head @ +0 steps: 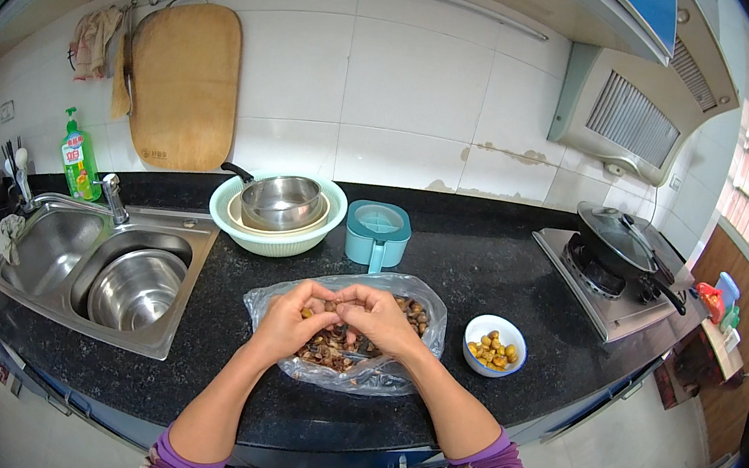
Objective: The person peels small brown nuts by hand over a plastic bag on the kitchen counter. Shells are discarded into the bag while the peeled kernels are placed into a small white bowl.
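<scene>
Both hands meet over a clear plastic bag (pixel 396 383) spread on the counter. Between the fingertips of my left hand (pixel 294 320) and my right hand (pixel 381 317) is a small brown nut, probably a chestnut, partly hidden by the fingers. Broken brown shells (pixel 328 357) lie in the bag below the hands. Whole dark brown nuts (pixel 415 315) fill its right back part. To the right of the bag, a white bowl with a blue rim (pixel 491 371) holds several yellow peeled kernels (pixel 493 351).
Behind the bag stand a teal lidded container (pixel 378 234) and a pale green basin (pixel 272 245) with a steel saucepan (pixel 280 203) on top. A double sink (pixel 192 280) holding a steel pot is at left. A gas stove (pixel 611 314) bears a lidded pan (pixel 614 242) at right.
</scene>
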Demonstrator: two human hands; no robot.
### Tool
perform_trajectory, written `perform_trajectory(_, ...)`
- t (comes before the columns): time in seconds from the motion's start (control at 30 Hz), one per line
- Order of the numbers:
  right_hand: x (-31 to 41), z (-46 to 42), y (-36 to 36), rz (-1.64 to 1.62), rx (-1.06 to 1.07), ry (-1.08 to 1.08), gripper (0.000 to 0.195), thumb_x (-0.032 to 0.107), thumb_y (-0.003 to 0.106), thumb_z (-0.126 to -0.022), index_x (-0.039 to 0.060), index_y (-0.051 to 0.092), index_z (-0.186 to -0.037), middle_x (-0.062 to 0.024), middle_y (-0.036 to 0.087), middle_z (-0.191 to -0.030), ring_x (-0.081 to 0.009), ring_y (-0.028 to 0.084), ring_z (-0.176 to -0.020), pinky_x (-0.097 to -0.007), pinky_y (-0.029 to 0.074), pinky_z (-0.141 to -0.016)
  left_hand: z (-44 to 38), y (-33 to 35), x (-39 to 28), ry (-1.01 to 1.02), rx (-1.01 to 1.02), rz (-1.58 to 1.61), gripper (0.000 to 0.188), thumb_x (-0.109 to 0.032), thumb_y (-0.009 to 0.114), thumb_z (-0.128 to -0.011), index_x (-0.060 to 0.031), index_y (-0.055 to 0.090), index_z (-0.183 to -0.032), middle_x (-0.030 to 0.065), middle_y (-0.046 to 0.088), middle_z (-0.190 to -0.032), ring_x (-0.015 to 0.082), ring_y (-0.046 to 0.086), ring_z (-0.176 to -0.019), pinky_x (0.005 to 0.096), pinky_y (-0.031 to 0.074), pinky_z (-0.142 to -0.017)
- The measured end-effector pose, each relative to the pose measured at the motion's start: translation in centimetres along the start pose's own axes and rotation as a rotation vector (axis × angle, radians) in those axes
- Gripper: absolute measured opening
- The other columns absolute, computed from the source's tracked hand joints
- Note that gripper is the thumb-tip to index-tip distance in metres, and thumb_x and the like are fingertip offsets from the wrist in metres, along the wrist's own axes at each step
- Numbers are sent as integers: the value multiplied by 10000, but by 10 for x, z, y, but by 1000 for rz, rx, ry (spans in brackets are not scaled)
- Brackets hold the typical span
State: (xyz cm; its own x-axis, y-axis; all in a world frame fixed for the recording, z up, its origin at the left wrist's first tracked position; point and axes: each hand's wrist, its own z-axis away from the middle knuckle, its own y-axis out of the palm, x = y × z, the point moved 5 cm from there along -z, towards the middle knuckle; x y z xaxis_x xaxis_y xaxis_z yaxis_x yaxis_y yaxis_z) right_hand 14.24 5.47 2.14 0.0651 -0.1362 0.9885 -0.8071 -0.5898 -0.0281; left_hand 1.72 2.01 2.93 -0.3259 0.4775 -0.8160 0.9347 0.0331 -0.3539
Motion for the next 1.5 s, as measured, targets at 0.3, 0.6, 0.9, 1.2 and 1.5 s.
perform_trajectory(0.3,-6,-3,0,75,13,0,205,105,568,-754,-43,533,-891,-64,568,-738,-77,529,-556,-185,449,-475,2,4,-1,0,26,-35,184,-45,591,-754,4,486,-896,64,577,-641,109,555,-595,239,428,-547)
perform_trajectory(0.6,-13,-7,-5,-96,-10,44,173,57,522,-778,-36,539,-922,-66,576,-777,-110,567,-644,-207,492,-505,2,6,-1,-6,47,97,182,-53,579,-778,5,463,-906,83,596,-699,101,561,-632,232,433,-564)
perform_trajectory(0.9,1,-3,0,-14,-39,-76,196,129,565,-804,-12,526,-935,-62,571,-825,-99,561,-706,-204,485,-500,-1,1,0,44,22,64,184,0,543,-782,-9,503,-961,41,565,-784,70,520,-711,208,424,-641)
perform_trajectory(1.2,-13,-7,-10,-202,-119,23,124,119,540,-816,11,511,-869,-50,536,-787,-102,559,-708,-203,479,-485,-3,4,9,-5,33,270,215,12,513,-793,-6,523,-1007,64,596,-880,101,557,-814,226,436,-700)
perform_trajectory(1.5,-8,-5,-4,-127,-61,-7,159,109,554,-800,3,515,-911,-35,547,-788,-81,534,-681,-185,463,-469,-2,5,1,17,46,281,229,9,546,-775,-6,529,-1003,55,591,-850,100,551,-748,223,438,-667)
